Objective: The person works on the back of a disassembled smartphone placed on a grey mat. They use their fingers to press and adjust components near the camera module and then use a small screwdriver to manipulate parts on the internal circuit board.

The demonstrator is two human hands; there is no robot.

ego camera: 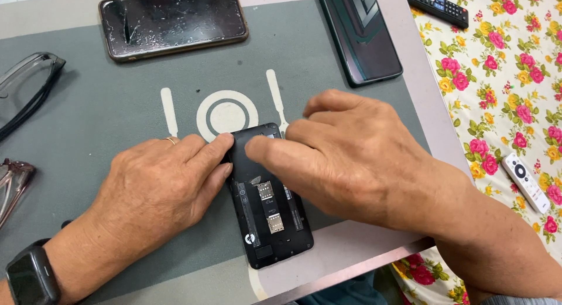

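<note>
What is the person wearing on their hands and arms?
The left hand has a thin gold ring on one finger and a black square smartwatch on the wrist. The right hand wears nothing; both forearms are bare, without sleeves.

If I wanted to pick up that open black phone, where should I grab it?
Probably by its two long side edges near the bottom end, coming from above. The open phone lies flat, insides facing up, and the left hand and right hand cover its top end.

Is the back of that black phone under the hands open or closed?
Open. The black phone lies with its back cover off, so its metal card slots and inner parts show.
</note>
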